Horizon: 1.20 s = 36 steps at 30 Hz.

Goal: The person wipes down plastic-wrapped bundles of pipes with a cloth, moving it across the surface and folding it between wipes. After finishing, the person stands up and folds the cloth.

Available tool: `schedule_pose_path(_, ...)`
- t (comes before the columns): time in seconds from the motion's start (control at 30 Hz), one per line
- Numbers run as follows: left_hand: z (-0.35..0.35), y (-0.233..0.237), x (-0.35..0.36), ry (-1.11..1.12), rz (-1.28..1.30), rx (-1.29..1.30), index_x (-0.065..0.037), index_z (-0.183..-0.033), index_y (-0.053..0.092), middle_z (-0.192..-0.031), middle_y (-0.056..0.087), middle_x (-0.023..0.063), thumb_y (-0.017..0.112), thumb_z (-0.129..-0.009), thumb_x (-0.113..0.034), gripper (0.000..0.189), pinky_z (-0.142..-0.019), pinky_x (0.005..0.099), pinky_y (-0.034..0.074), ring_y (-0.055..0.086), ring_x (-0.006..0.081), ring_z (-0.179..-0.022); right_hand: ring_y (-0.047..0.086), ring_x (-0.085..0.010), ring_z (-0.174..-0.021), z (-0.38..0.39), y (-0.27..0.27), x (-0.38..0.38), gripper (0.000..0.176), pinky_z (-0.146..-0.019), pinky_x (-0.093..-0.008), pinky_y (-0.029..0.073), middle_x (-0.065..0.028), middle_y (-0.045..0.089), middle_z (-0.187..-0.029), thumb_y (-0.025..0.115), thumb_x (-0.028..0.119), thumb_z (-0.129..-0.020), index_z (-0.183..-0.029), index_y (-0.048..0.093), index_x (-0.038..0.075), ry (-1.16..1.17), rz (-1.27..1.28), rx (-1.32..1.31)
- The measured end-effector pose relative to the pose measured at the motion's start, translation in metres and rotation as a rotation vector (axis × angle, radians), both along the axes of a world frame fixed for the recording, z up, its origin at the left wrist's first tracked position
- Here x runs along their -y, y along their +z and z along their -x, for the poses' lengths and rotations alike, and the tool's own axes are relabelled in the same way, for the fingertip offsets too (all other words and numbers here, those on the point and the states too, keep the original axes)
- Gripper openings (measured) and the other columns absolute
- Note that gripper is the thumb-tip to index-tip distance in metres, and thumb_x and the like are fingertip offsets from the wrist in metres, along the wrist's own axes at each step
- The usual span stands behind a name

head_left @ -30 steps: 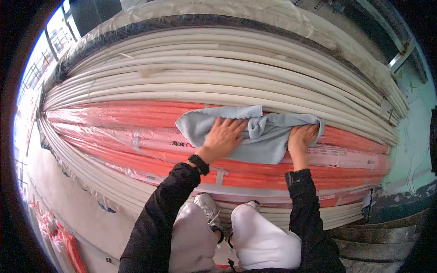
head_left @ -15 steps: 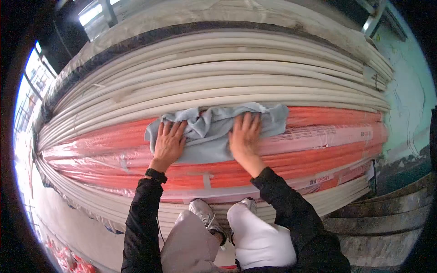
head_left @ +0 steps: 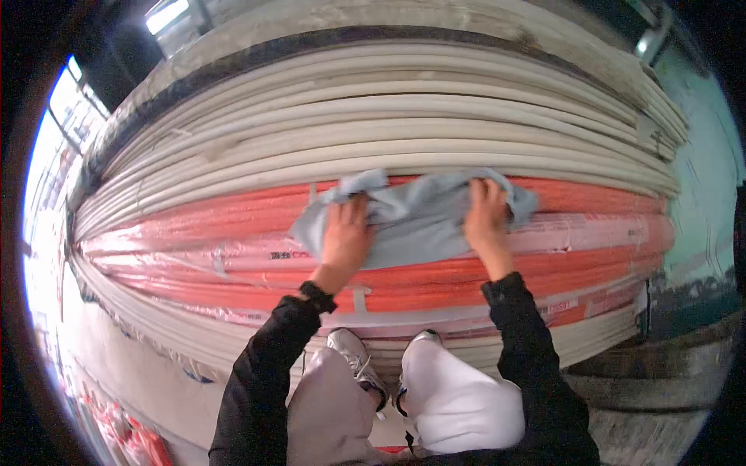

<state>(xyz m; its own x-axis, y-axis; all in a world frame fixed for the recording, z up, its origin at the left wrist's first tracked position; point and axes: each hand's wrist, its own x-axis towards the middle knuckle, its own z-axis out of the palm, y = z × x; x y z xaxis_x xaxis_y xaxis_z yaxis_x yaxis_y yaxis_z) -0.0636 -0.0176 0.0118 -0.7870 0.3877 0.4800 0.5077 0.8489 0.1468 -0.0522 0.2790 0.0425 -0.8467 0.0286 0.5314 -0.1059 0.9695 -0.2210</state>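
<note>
A grey-blue cloth point(head_left: 420, 225), creased and bunched along its far edge, lies across the red plastic-wrapped bundles point(head_left: 435, 289). My left hand point(head_left: 346, 237) is on the cloth's left part, its fingers curled into the fabric. On the right part, my right hand point(head_left: 487, 224) also grips the cloth with bent fingers. Both hands are slightly blurred, and some fingertips are hidden in the folds. Printed labels show on the wrapping beside the cloth.
Long cream-white pipes point(head_left: 388, 128) are stacked beyond the red bundles, and more lie on the near side. My shoes point(head_left: 359, 359) stand close to the near pipes. A pale green wall point(head_left: 703, 179) is at the right. Red and white plastic bags point(head_left: 128, 439) lie at the lower left.
Both hands and the cloth have moved to the right along the bundles. The fingers, flatter before, are now more bent into the cloth. The view has shifted slightly.
</note>
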Motion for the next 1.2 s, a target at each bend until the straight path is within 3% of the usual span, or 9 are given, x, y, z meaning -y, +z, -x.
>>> schedule_pose_path(0.07, -0.002, 0.001, -0.030, -0.097, -0.057, -0.045, -0.001, -0.137, 0.054, -0.134, 0.053, 0.0159, 0.064, -0.084, -0.016, 0.056, -0.112, 0.0492, 0.038, 0.047, 0.0394, -0.124, 0.050, -0.0466, -0.118, -0.003, -0.003, -0.024, 0.050, -0.102, -0.0536, 0.044, -0.0225, 0.050, -0.129, 0.059, -0.004, -0.079, -0.128, 0.052, 0.003, -0.098, 0.004, -0.041)
schedule_pose_path(0.13, -0.005, 0.001, -0.055, -0.123, 0.137, -0.046, -0.003, -0.135, 0.057, -0.133, 0.054, 0.0135, 0.055, -0.088, -0.017, 0.049, -0.115, 0.0492, 0.034, 0.048, 0.0337, -0.125, 0.049, -0.0476, -0.119, -0.004, -0.007, -0.046, 0.050, -0.104, -0.0531, 0.042, -0.0231, 0.050, -0.130, 0.060, -0.006, -0.078, -0.127, 0.052, 0.001, -0.180, 0.033, -0.044)
schedule_pose_path(0.27, -0.015, 0.003, -0.072, -0.289, 0.264, -0.102, -0.006, -0.139, 0.056, -0.130, 0.054, 0.0092, 0.057, -0.087, -0.019, 0.053, -0.111, 0.0470, 0.038, 0.051, 0.0291, -0.118, 0.050, -0.0467, -0.123, 0.001, -0.012, -0.068, 0.050, -0.105, -0.0518, 0.043, -0.0263, 0.052, -0.131, 0.058, -0.006, -0.080, -0.129, 0.051, -0.001, -0.259, 0.050, -0.032)
schedule_pose_path(0.5, -0.027, 0.011, -0.034, -0.293, 0.151, 0.062, -0.007, -0.132, 0.060, -0.113, 0.056, 0.0083, 0.058, -0.086, -0.022, 0.048, -0.098, 0.0439, 0.045, 0.055, 0.0258, -0.106, 0.061, -0.0447, -0.111, -0.023, 0.027, -0.038, 0.040, -0.098, -0.0507, 0.047, -0.0279, 0.064, -0.114, 0.057, 0.000, -0.079, -0.119, 0.061, 0.001, -0.370, -0.039, 0.577)
schedule_pose_path(0.63, -0.028, 0.011, -0.003, -0.233, 0.151, 0.000, -0.004, -0.121, 0.061, -0.104, 0.057, 0.0066, 0.059, -0.085, -0.021, 0.040, -0.086, 0.0402, 0.046, 0.056, 0.0250, -0.103, 0.058, -0.0396, -0.114, -0.042, 0.020, -0.029, 0.038, -0.102, -0.0519, 0.041, -0.0202, 0.064, -0.118, 0.060, 0.005, -0.078, -0.116, 0.064, 0.005, -0.149, -0.071, 0.471)
schedule_pose_path(0.8, -0.038, 0.016, 0.041, -0.157, 0.093, 0.027, -0.006, -0.120, 0.063, -0.107, 0.057, 0.0106, 0.065, -0.089, -0.035, 0.042, -0.092, 0.0455, 0.044, 0.055, 0.0298, -0.105, 0.052, -0.0335, -0.122, -0.048, -0.007, -0.025, 0.038, -0.108, -0.0538, 0.030, -0.0097, 0.062, -0.123, 0.065, 0.012, -0.079, -0.117, 0.065, 0.010, 0.093, 0.038, 0.285)
schedule_pose_path(0.93, -0.044, 0.025, 0.082, 0.034, 0.214, 0.172, -0.008, -0.123, 0.061, -0.114, 0.059, 0.0106, 0.066, -0.089, -0.042, 0.049, -0.093, 0.0475, 0.042, 0.054, 0.0305, -0.110, 0.056, -0.0310, -0.117, -0.053, 0.021, 0.032, 0.045, -0.107, -0.0521, 0.031, -0.0107, 0.064, -0.122, 0.073, 0.025, -0.081, -0.124, 0.065, 0.011, 0.258, -0.047, 0.304)
schedule_pose_path(1.0, -0.044, 0.022, 0.108, 0.131, 0.190, 0.136, -0.008, -0.122, 0.062, -0.117, 0.059, 0.0106, 0.067, -0.089, -0.044, 0.049, -0.094, 0.0496, 0.041, 0.053, 0.0316, -0.112, 0.061, -0.0307, -0.110, -0.051, 0.018, 0.062, 0.052, -0.106, -0.0514, 0.033, -0.0141, 0.067, -0.115, 0.075, 0.030, -0.082, -0.127, 0.065, 0.007, 0.292, -0.227, 0.298)
schedule_pose_path(1.2, -0.046, 0.038, 0.145, 0.233, 0.266, 0.142, -0.007, -0.119, 0.065, -0.115, 0.061, 0.0090, 0.075, -0.080, -0.045, 0.055, -0.105, 0.0497, 0.035, 0.055, 0.0325, -0.113, 0.063, -0.0293, -0.101, -0.035, 0.008, 0.138, 0.038, -0.102, -0.0459, 0.041, -0.0141, 0.068, -0.083, 0.071, 0.032, -0.085, -0.106, 0.071, 0.000, 0.286, -0.543, 0.350)
